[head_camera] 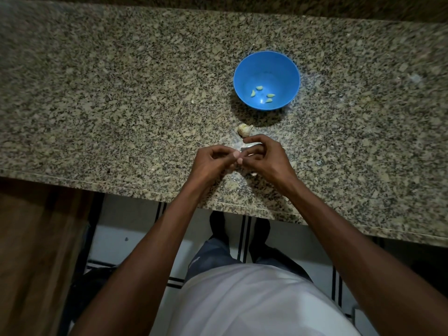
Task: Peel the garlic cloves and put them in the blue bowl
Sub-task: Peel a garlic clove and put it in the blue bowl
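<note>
— Nearest the counter's front edge, what were the hands doing?

— The left hand [213, 161] and right hand [263, 156] were brought together just above the speckled granite countertop [121, 105], fingers curled inward and fingertips meeting. They seemed to be pinching something small between them, presumably a clove, but it was hidden by the fingers, so I couldn't tell for certain.

— And just beyond them?

— The small, pale, papery-skinned partial garlic bulb [244, 130] sat on the stone, just past the right hand's fingertips and untouched. Thin flakes of skin [232, 185] lay around the hands.

— How would that garlic handle?

— Light, I judged, and firm under a dry, brittle skin. The skin would tear in scraps, so a fingernail at the pointed tip or root end looked the best place to start. Once bare, a clove would likely be a bit tacky and slippery.

— Farther back?

— The round blue plastic bowl [266, 57] stood upright, well apart from the hands, with four peeled pale-green cloves [260, 88] lying loose on its bottom.
</note>
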### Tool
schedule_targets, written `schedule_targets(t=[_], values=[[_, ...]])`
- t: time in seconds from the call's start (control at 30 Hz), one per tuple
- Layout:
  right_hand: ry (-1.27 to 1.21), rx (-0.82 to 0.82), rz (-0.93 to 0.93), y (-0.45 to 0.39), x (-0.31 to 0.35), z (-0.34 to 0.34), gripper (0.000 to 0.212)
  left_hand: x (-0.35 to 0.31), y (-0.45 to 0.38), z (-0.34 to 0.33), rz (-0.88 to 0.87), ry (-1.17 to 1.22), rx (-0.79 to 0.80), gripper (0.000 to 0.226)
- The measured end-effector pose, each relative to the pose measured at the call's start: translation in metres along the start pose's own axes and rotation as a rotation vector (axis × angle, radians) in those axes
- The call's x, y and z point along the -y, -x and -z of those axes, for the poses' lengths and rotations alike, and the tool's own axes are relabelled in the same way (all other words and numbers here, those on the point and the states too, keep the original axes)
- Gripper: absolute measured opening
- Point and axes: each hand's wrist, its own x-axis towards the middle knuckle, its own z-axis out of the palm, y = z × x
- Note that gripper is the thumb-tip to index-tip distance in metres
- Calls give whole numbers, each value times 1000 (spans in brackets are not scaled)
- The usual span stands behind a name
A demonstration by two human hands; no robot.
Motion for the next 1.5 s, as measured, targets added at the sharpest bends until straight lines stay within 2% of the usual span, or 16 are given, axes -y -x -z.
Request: schedule_targets(t=[0.13, 0.23, 0.47, 0.7, 0.8, 0.93, 1.03, 1.2, 1.33, 1.5], values=[[-133, -2, -20, 7, -7, -2, 22, -5, 2, -8, 113, 199, -56, 18], [-129, -78, -30, 10, -12, -5, 18, -5, 5, -13, 223, 353, -75, 7], [-167, -171, -8, 14, -9, -14, 22, -8, 6, -26, 279, 497, -238, 6], [-345, -105, -86, 20, -8, -6, 24, -1, 4, -10, 422, 818, -211, 14], [-362, -57, -115, 23, -10, 0, 25, -3, 5, 1, 349, 524, -201, 16], [-299, -59, -96, 21, -10, 0, 22, -4, 9, 5, 126, 64, -105, 14], [-199, -59, -65, 19, -10, -1, 18, -1, 10, 5, 26, -118, -73, 15], [-182, -99, -41, 19, -8, 1, 22, -1, 16, -2, 23, -137, -152, 11], [-238, -100, -56, 20, -9, 2, 24, 1, 18, -1, 17, -105, -186, 25], [-218, -121, -31, 23, -7, 1, 26, 5, 15, -4, -6, -62, -77, 35]])
